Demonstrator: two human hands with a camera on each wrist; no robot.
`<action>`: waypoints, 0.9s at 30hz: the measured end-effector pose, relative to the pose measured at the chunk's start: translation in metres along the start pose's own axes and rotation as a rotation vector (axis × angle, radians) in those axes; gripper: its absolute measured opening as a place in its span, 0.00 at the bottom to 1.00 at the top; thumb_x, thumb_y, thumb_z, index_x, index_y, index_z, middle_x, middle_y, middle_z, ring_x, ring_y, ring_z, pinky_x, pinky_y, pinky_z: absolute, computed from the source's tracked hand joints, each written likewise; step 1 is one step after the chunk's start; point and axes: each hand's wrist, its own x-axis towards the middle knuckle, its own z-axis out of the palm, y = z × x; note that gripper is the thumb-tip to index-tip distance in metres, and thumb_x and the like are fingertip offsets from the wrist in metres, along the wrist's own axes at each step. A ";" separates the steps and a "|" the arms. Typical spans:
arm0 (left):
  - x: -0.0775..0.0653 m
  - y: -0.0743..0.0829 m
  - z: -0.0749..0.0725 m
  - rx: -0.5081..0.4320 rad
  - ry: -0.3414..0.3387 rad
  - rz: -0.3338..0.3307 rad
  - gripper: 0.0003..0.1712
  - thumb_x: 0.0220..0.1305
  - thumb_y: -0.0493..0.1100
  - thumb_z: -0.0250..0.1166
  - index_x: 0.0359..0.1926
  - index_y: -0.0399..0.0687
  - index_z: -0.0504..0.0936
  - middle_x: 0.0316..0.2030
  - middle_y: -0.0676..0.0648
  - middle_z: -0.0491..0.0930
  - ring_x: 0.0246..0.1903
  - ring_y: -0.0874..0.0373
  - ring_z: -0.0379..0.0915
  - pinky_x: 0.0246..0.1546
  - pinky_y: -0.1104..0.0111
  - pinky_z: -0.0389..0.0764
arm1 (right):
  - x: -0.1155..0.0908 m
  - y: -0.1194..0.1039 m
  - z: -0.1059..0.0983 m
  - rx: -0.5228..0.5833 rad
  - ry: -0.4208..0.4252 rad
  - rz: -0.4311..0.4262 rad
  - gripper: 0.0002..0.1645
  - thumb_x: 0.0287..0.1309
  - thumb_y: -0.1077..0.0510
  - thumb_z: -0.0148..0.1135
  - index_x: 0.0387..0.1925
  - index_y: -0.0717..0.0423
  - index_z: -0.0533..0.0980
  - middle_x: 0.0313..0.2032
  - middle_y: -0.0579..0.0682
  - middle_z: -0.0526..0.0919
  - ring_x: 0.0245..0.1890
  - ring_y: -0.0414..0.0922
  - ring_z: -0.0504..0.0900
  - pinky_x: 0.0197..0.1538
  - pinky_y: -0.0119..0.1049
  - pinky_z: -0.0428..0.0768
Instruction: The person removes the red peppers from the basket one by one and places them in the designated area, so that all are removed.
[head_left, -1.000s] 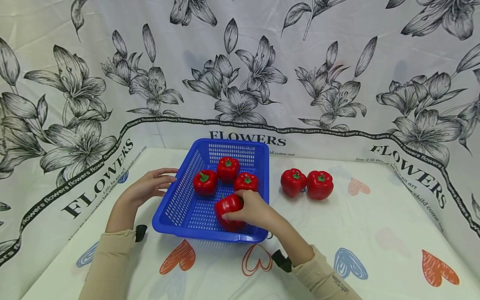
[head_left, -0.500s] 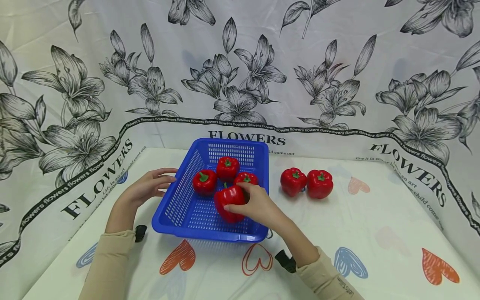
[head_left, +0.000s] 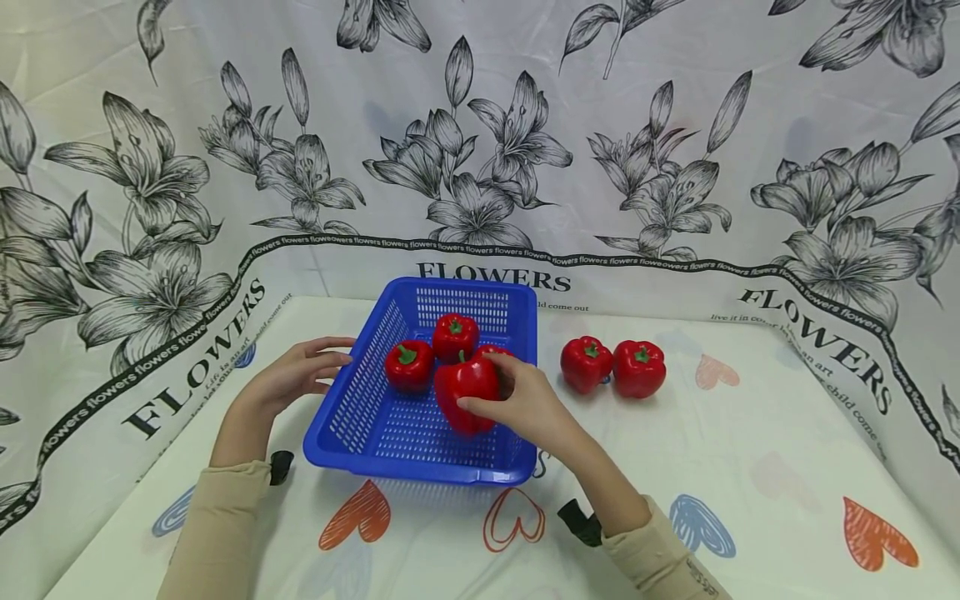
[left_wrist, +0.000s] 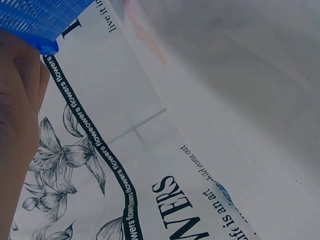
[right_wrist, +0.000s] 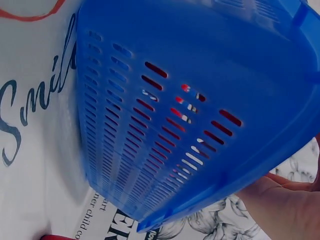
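Note:
My right hand (head_left: pixel 531 407) grips a red bell pepper (head_left: pixel 467 393) by its right side, thumb in front, inside the blue basket (head_left: pixel 330 457). The pepper leans slightly, its green stem up, and partly covers another red bell pepper (head_left: pixel 491 351) behind it. Two more bell peppers, one at the left (head_left: pixel 409 367) and one at the back (head_left: pixel 455 337), sit in the basket. At the basket's left rim my left hand (head_left: pixel 296 379) has loosely bent fingers, close to the rim or touching it. The right wrist view shows the basket wall (right_wrist: pixel 165 60) hiding most of the grip.
Two more red bell peppers, a nearer-left one (head_left: pixel 587 365) and a right one (head_left: pixel 639 369), stand side by side on the cloth right of the basket. The white tablecloth (head_left: pixel 750 417) bears printed hearts. A flower-printed curtain (head_left: pixel 480 125) rises behind.
My right hand has raised the bell pepper from low in the basket, moving it up and slightly right; its stem end has turned more upright. The left hand and basket hold still.

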 end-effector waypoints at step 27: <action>0.000 -0.001 -0.001 -0.009 -0.002 0.000 0.33 0.73 0.46 0.54 0.71 0.34 0.56 0.39 0.61 0.84 0.40 0.64 0.83 0.43 0.65 0.83 | -0.004 0.007 -0.030 0.047 0.124 -0.001 0.46 0.51 0.48 0.74 0.69 0.50 0.64 0.66 0.55 0.73 0.65 0.55 0.74 0.58 0.47 0.78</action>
